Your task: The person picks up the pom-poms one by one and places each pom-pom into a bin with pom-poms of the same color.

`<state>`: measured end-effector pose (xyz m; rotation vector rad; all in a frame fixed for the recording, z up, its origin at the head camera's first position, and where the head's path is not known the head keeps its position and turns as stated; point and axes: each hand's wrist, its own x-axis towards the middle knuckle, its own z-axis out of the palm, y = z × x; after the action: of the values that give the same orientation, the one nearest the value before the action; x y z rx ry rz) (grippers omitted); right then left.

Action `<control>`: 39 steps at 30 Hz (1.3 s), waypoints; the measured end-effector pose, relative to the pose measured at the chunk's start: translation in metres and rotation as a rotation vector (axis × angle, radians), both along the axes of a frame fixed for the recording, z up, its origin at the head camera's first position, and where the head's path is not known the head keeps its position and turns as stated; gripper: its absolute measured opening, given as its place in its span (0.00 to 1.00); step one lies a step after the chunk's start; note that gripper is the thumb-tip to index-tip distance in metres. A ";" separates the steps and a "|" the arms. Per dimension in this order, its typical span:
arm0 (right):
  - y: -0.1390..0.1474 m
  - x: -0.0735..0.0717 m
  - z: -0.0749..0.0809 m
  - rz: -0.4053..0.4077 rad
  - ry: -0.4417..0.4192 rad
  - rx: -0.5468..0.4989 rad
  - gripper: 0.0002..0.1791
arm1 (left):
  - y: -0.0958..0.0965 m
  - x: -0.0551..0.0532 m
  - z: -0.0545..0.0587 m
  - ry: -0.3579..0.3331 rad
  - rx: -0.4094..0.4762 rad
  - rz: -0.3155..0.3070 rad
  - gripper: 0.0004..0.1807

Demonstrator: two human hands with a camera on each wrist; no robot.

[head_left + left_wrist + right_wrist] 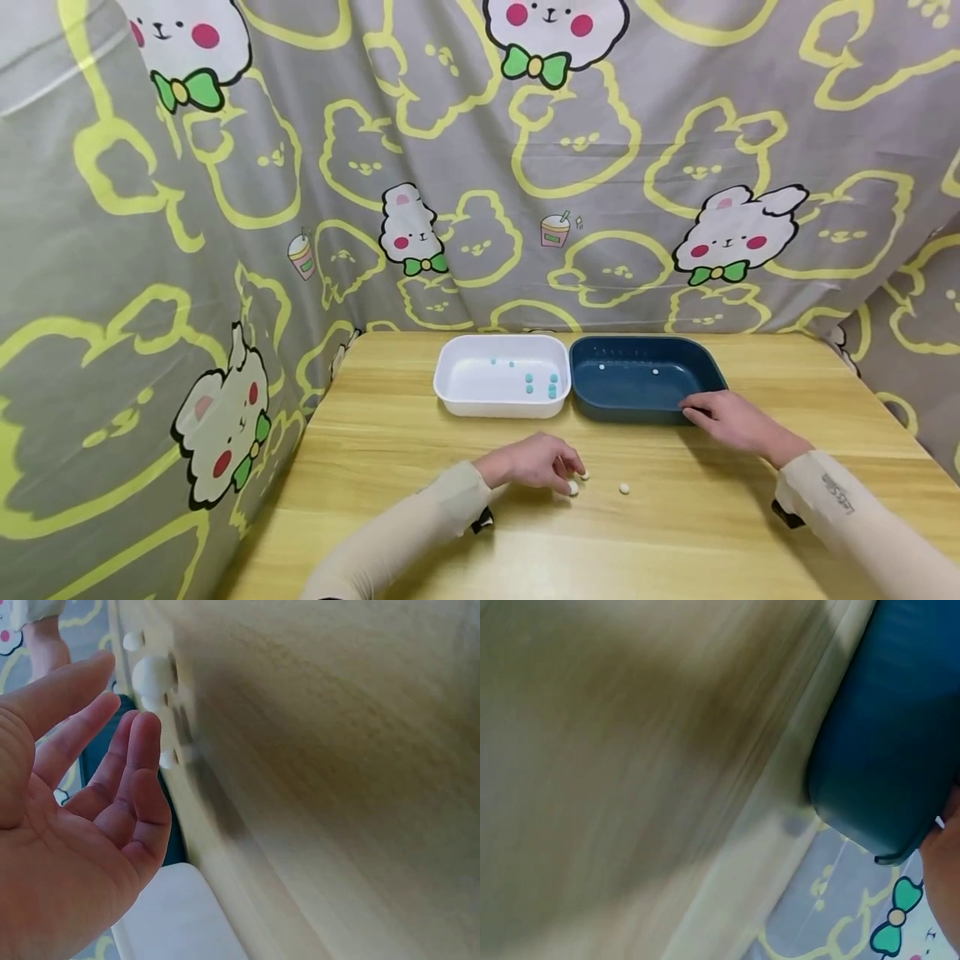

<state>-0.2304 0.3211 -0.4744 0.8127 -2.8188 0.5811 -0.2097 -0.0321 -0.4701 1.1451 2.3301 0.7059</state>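
My left hand hovers low over the wooden table beside several small white balls. In the left wrist view its thumb and fingers are loosely bent and apart, with nothing between them, and a white ball lies just past the fingertips. At the dark blue tray, my right hand grips the near right corner of the rim. Two small white balls lie inside that tray. Only a sliver of the right hand shows in the right wrist view, so its fingertips are hidden there.
A white tray stands just left of the dark blue one and holds several turquoise balls. Both trays sit toward the back of the wooden table. A patterned grey curtain hangs behind and along the left side.
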 end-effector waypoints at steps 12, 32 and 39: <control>0.005 0.004 -0.003 -0.012 -0.094 -0.156 0.09 | 0.006 0.004 -0.009 -0.006 -0.027 0.009 0.14; 0.007 0.001 -0.006 -0.040 -0.084 -0.143 0.04 | 0.008 0.005 -0.014 0.070 -0.088 -0.004 0.08; 0.006 0.002 -0.006 -0.034 -0.072 -0.165 0.04 | 0.007 0.004 -0.005 0.090 -0.026 -0.021 0.07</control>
<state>-0.2289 0.3269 -0.4800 0.7262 -2.7951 0.8406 -0.2054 -0.0252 -0.4754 1.2116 2.3903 0.6271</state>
